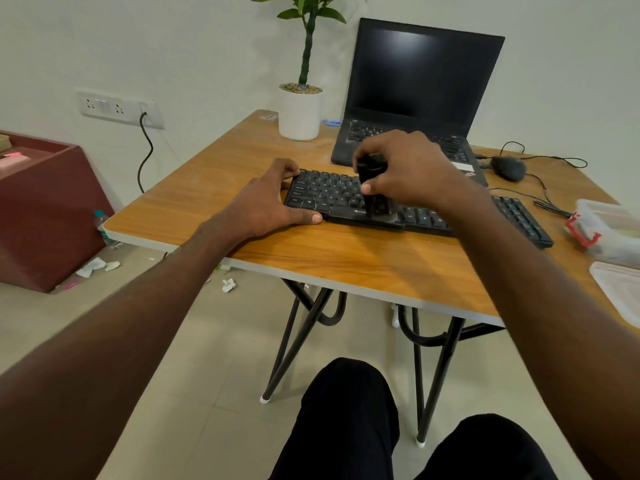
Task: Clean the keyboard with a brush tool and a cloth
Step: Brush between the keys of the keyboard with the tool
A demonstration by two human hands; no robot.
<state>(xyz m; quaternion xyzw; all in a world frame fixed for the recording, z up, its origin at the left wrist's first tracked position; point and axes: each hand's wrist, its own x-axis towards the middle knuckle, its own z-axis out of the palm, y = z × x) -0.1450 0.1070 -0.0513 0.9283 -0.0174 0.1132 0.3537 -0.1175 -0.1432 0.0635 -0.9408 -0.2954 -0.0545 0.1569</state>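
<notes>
We look down on a square wooden-topped table [346, 261] with black folding metal legs. Across its middle lies a long black computer keyboard [332, 195], running from the left-centre toward the near right, where its number pad end [523, 220] reaches close to the right side of the table.

Our left hand [266, 206] rests on the table at the keyboard's left end, fingers curled over the far left corner and the thumb stretched along the near edge, so the hand brackets that end with a wide spread. Our right hand [405, 168] is closed around a black upright brush tool [372, 192], thumb on its near face and fingers wrapped behind it. The tool's lower end touches the keyboard near the space bar row, about the middle of the main key block. We cannot make out the bristles clearly; that end is blurred.

Beyond the keyboard sits an open black laptop [422, 84] with a dark screen. To its left stands a white cylindrical pot holding a green leafy plant [300, 112]. To the right of the laptop lies a black wired mouse [508, 168], its cable trailing across the table. At the right edge sits a clear plastic box with red clips [606, 230], and nearer to us a flat translucent lid [620, 289].

On the floor to the left we see a dark red cabinet [45, 209] and scraps of white paper [97, 266]. A white wall socket panel [117, 109] has a black cable plugged in.

We see no cloth that we can tell apart in this view.
</notes>
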